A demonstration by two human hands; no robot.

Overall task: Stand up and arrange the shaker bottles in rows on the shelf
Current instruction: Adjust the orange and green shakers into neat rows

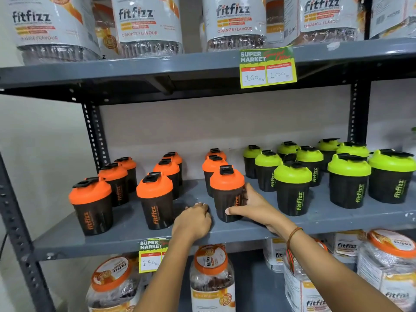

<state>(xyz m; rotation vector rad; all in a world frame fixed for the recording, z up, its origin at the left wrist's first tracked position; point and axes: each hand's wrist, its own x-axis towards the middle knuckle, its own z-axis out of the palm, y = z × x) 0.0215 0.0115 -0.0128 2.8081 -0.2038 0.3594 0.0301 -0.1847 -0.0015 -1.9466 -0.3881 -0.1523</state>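
So it's a grey metal rack with the middle shelf (126, 228) carrying all the shaker bottles, every one of them upright. Above it sit big Fitfizz orange-flavour jars (148, 25), and more jars (211, 278) with orange lids are on the level below.

On the shelf the orange-lid shakers (155, 199) take up the left and middle, lined up in three front-to-back rows of three. The green-lid shakers (292, 190) are bunched on the right, also standing but less tidy, a couple of them squeezed close together toward the back.

The front bottle of the third orange row (227, 194) is the one being handled. The right hand (249, 206) is wrapped around its dark body from the right side, thumb across the front near the base, fingers clamped on it; it's standing on the shelf, just in front of the other two in its row. The left hand (193, 219) rests on the bare shelf just left of that bottle, fingers curled together and holding nothing, not touching the bottle as far as I can tell.

Two yellow price tags: one (267, 68) clipped to the upper shelf edge, one (152, 257) on the middle shelf's front edge. Thin orange thread band (292, 235) on the right wrist.
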